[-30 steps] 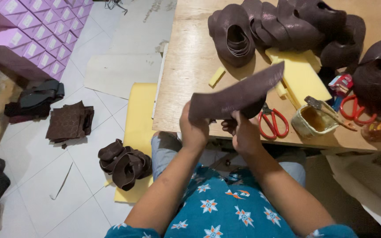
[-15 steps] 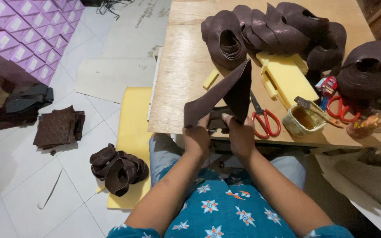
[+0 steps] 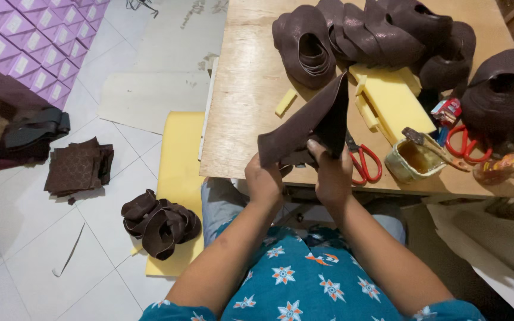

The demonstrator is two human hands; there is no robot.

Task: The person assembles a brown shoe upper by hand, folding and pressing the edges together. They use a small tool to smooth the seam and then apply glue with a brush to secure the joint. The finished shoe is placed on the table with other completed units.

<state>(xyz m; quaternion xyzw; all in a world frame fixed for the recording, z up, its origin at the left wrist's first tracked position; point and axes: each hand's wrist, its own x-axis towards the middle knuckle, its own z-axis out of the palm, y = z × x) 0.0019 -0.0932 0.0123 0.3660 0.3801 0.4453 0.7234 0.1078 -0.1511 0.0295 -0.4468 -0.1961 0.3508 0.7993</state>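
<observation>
A dark brown leather piece [image 3: 310, 122] is folded over and held up above the near edge of the wooden table [image 3: 239, 119]. My left hand [image 3: 264, 181] grips its lower left part. My right hand [image 3: 331, 172] pinches its lower right part, next to the fold. Both hands sit close together just in front of the table edge. Red-handled scissors [image 3: 365, 163] lie on the table right beside my right hand.
Several brown leather shoe uppers [image 3: 358, 35] are piled at the table's back, with yellow foam [image 3: 391, 98], a glue tin with a brush [image 3: 411, 157] and a second pair of red scissors [image 3: 462, 142]. On the tiled floor lie more brown pieces [image 3: 159, 223], a yellow sheet [image 3: 179, 172] and purple boxes [image 3: 25, 47].
The leather piece went from spread flat between my hands to folded in half and tipped upright. My hands moved closer together.
</observation>
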